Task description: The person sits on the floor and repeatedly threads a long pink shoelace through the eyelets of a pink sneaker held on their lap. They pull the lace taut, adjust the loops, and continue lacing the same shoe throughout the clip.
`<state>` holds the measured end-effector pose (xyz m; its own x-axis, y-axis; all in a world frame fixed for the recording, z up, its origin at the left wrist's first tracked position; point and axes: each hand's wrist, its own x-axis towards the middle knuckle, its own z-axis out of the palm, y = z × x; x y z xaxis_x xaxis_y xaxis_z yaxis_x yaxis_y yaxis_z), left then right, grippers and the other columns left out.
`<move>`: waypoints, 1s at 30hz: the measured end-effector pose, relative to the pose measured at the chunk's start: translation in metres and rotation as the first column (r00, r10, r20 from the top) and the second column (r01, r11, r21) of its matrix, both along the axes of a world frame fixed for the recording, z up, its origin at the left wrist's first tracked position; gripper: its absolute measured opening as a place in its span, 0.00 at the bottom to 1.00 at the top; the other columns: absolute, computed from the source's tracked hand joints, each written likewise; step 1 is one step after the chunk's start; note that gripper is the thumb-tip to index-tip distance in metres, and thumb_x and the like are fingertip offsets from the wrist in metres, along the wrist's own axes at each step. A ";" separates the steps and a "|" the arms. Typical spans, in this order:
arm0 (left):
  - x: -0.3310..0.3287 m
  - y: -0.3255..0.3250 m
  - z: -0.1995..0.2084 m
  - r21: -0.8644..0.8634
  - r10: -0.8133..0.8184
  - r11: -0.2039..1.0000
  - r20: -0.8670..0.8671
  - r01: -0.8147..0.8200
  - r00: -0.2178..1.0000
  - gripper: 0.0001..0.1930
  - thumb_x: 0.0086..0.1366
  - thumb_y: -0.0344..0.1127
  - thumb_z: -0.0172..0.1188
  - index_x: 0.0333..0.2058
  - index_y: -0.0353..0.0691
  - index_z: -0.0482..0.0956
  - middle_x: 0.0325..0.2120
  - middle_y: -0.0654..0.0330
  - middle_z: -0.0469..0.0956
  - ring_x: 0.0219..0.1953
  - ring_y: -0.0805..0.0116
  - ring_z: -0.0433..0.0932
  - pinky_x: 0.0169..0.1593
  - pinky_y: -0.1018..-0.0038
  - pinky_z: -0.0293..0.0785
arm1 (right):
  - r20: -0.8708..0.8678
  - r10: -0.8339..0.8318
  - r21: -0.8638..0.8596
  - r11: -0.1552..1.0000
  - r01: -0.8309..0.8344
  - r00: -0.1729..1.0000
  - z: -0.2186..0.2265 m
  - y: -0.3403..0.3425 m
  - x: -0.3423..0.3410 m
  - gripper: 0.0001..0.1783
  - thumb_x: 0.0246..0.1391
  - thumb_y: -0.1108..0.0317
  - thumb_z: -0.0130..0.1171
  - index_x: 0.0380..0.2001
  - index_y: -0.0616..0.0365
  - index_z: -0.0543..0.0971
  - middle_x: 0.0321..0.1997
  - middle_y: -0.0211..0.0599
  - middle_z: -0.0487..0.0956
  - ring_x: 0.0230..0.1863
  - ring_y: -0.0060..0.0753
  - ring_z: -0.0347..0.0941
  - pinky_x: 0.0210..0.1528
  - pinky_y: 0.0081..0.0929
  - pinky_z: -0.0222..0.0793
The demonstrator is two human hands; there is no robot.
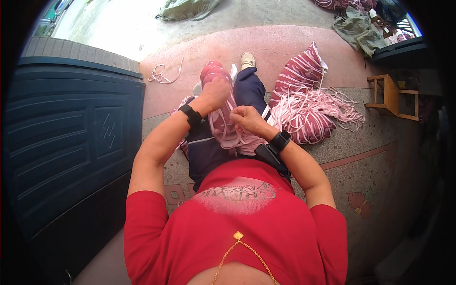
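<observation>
Left hand [216, 90]: closed over the top of a wound bundle of pink-and-white striped fabric strips [219, 107] that sits on the person's raised knee. Fingers are wrapped around the far side, so the exact grip is hidden; it looks like a full clasp.

Right hand [243, 117]: fist-like, pinching the strips at the bundle's lower right side, touching it. Loose loops of the same strips hang from there down across the dark navy trousers [251, 90] into the lap.

Both wrists carry black bands.

The bundle is at picture centre, on the knee, between the two hands.

Surroundings:
- Large heap of pink-and-white strips [304, 111] on the speckled stone floor [380, 156], just to the person's right, loose ends spilling outward.
- Small wooden stool [392, 95] beyond the heap, apart from it.
- A short loose strip [164, 73] lies on the reddish floor band ahead-left.
- Dark blue panelled door [71, 137] fills the left side.
- White shoe [247, 60] at the end of the outstretched leg.
- Crumpled grey-green cloth [358, 31] upper right.
</observation>
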<state>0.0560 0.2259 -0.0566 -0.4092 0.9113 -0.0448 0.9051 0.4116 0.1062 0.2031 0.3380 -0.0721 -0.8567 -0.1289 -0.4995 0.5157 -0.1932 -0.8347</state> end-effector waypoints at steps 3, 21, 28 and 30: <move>-0.011 0.006 0.006 -0.176 0.260 0.961 0.330 -0.212 0.907 0.09 0.54 0.33 0.53 0.24 0.33 0.79 0.30 0.45 0.78 0.38 0.48 0.76 0.41 0.58 0.73 | -0.013 -0.007 0.041 0.999 0.007 1.000 -0.001 0.001 0.000 0.10 0.57 0.67 0.52 0.32 0.64 0.77 0.24 0.30 0.77 0.21 0.17 0.71 0.22 0.17 0.69; -0.012 0.033 0.017 -0.486 0.135 0.873 0.334 0.048 0.933 0.11 0.53 0.31 0.52 0.30 0.35 0.82 0.33 0.46 0.80 0.36 0.50 0.80 0.39 0.59 0.75 | -0.312 0.074 0.335 0.941 0.037 0.947 0.011 -0.011 0.007 0.11 0.55 0.67 0.53 0.30 0.66 0.76 0.20 0.44 0.77 0.21 0.37 0.75 0.25 0.32 0.70; -0.007 0.022 0.011 -0.222 0.237 0.959 0.282 -0.177 0.930 0.13 0.57 0.39 0.55 0.31 0.35 0.81 0.31 0.46 0.80 0.35 0.51 0.80 0.37 0.60 0.75 | -0.459 0.429 0.637 0.769 -0.048 0.778 0.023 -0.038 0.017 0.09 0.52 0.66 0.54 0.28 0.62 0.73 0.22 0.53 0.75 0.28 0.55 0.74 0.31 0.44 0.69; -0.014 0.016 0.010 -0.082 0.312 0.947 0.461 -0.310 0.831 0.14 0.56 0.41 0.56 0.30 0.34 0.81 0.29 0.46 0.79 0.34 0.51 0.80 0.36 0.61 0.74 | -0.488 0.519 0.690 0.722 -0.054 0.702 0.051 -0.012 0.014 0.07 0.50 0.66 0.55 0.29 0.59 0.74 0.22 0.49 0.76 0.28 0.53 0.75 0.31 0.42 0.70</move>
